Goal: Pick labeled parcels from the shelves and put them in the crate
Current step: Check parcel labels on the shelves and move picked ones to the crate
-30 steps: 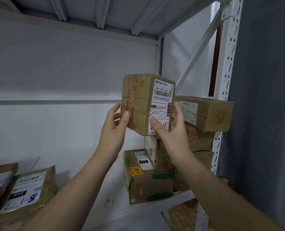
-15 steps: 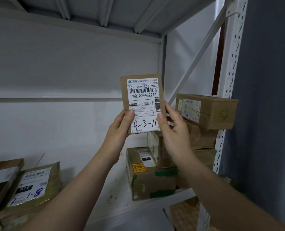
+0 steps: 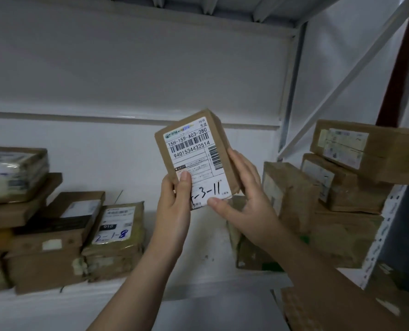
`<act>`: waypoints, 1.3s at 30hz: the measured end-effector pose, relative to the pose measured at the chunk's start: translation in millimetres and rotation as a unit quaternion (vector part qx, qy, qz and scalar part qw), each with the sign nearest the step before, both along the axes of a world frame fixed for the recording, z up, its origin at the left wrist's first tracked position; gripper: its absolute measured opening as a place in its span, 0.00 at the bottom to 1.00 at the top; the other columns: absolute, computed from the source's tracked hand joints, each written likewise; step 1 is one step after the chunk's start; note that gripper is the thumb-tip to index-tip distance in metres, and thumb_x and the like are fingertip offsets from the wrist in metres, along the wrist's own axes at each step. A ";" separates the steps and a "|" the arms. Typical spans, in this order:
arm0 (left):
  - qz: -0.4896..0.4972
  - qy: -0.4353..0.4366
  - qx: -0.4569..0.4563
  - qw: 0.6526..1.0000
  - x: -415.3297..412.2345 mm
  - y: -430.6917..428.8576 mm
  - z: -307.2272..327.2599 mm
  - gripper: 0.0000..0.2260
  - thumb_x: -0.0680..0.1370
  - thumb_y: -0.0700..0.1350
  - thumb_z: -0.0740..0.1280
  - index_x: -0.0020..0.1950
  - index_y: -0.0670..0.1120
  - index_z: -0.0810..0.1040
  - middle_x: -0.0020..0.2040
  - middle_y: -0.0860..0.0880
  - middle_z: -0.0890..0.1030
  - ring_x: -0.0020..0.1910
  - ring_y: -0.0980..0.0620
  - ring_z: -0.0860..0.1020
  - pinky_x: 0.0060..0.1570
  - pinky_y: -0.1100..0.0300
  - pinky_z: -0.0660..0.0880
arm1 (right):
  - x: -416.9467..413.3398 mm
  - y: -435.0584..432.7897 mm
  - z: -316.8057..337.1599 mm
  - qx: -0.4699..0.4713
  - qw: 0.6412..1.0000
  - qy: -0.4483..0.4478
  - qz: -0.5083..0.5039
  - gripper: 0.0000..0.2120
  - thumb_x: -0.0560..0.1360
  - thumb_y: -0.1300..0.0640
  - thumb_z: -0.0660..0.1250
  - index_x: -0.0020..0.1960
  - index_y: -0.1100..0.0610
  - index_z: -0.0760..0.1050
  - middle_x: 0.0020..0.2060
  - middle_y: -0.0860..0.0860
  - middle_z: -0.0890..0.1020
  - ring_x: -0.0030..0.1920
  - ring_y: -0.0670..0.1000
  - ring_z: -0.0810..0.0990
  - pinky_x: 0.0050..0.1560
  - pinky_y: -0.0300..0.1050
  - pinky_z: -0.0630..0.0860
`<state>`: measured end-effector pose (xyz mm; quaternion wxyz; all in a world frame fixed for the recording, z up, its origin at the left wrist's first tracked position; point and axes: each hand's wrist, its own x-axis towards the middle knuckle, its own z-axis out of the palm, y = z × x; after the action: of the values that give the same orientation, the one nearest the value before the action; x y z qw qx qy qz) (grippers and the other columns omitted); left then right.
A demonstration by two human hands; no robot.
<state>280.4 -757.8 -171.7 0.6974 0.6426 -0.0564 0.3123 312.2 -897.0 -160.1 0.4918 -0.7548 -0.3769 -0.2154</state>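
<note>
A small brown cardboard parcel is held up in front of the white shelf wall, tilted a little to the left. Its white label faces me, with a barcode and the handwritten mark "-3-11". My left hand grips its lower left corner, thumb on the label. My right hand holds its right side and bottom edge, thumb under the label. No crate is in view.
A stack of brown parcels leans at the right by the perforated upright. At the left lie more parcels, one marked "2-1-8". The white shelf board runs below, with another shelf overhead.
The parcel was turned so its label faces me, then came down and tilted left. The view swung left, bringing more of the left-hand parcels into sight.
</note>
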 end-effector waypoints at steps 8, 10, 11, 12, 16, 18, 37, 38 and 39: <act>0.066 0.048 0.127 0.989 -40.8 100.8 -22.9 0.24 0.72 0.56 0.70 0.63 0.62 0.63 0.56 0.62 0.79 0.57 0.65 0.76 0.54 0.64 0.74 | -0.1 104.1 -29.3 0.115 0.987 0.073 0.088 0.32 0.73 0.51 0.71 0.71 0.40 0.59 0.68 0.44 0.70 0.66 0.36 0.68 0.58 0.25 0.67; 0.080 0.069 0.183 0.977 -45.5 123.8 -27.6 0.27 0.73 0.52 0.72 0.67 0.61 0.64 0.61 0.60 0.77 0.60 0.59 0.75 0.59 0.55 0.75 | 1.9 123.6 -36.3 0.143 0.980 0.098 0.093 0.30 0.74 0.50 0.70 0.73 0.47 0.63 0.67 0.48 0.72 0.65 0.39 0.71 0.60 0.31 0.71; 0.100 0.068 0.215 0.969 -47.0 132.9 -28.0 0.27 0.74 0.49 0.71 0.69 0.58 0.64 0.63 0.58 0.75 0.61 0.56 0.76 0.59 0.52 0.76 | 3.3 132.0 -38.3 0.149 0.979 0.108 0.091 0.30 0.74 0.49 0.69 0.73 0.50 0.63 0.67 0.49 0.72 0.65 0.40 0.72 0.61 0.35 0.72; 0.122 0.060 0.243 0.960 -47.1 140.6 -28.4 0.27 0.75 0.46 0.71 0.70 0.57 0.64 0.64 0.56 0.73 0.60 0.54 0.76 0.57 0.51 0.76 | 3.7 139.4 -38.7 0.153 0.977 0.120 0.092 0.30 0.74 0.47 0.69 0.73 0.51 0.64 0.66 0.48 0.73 0.64 0.40 0.73 0.62 0.38 0.73; 0.202 0.027 0.309 0.929 -52.0 162.3 -18.2 0.27 0.77 0.40 0.66 0.66 0.66 0.61 0.59 0.62 0.73 0.52 0.62 0.78 0.51 0.62 0.77 | 4.7 166.9 -39.2 0.140 0.973 0.148 0.105 0.31 0.74 0.56 0.70 0.70 0.39 0.58 0.61 0.34 0.74 0.62 0.37 0.74 0.64 0.40 0.72; 0.244 0.025 0.392 0.887 -53.3 176.3 -15.9 0.26 0.78 0.40 0.64 0.71 0.61 0.62 0.61 0.55 0.73 0.52 0.59 0.76 0.50 0.61 0.75 | 4.9 181.6 -41.3 0.119 0.979 0.136 0.097 0.34 0.74 0.60 0.71 0.68 0.34 0.57 0.61 0.32 0.73 0.63 0.39 0.73 0.66 0.45 0.72; 0.385 0.018 0.609 0.693 -54.2 269.5 -11.1 0.19 0.74 0.50 0.67 0.63 0.45 0.75 0.59 0.43 0.76 0.60 0.41 0.70 0.57 0.44 0.68 | 11.3 267.5 -40.9 -0.054 0.994 0.096 0.003 0.33 0.74 0.53 0.71 0.73 0.44 0.58 0.66 0.48 0.71 0.61 0.48 0.74 0.61 0.54 0.75; 0.383 0.012 0.610 0.693 -53.7 270.0 -9.3 0.19 0.74 0.51 0.65 0.63 0.45 0.75 0.59 0.43 0.76 0.60 0.41 0.69 0.57 0.44 0.68 | 12.2 266.1 -41.1 -0.057 0.993 0.105 0.004 0.36 0.73 0.53 0.71 0.74 0.43 0.56 0.67 0.46 0.70 0.61 0.49 0.74 0.61 0.55 0.75; 0.379 0.007 0.611 0.695 -53.3 269.3 -7.3 0.19 0.74 0.51 0.64 0.63 0.45 0.75 0.59 0.43 0.76 0.60 0.42 0.69 0.57 0.45 0.68 | 12.3 264.1 -40.9 -0.058 0.991 0.117 0.009 0.39 0.73 0.54 0.72 0.75 0.42 0.52 0.68 0.46 0.70 0.61 0.50 0.75 0.61 0.56 0.75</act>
<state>227.0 -488.5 -179.0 -0.0265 0.8962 0.0185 0.4425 324.5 -632.9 -200.9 0.4897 -0.7986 -0.3356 -0.0991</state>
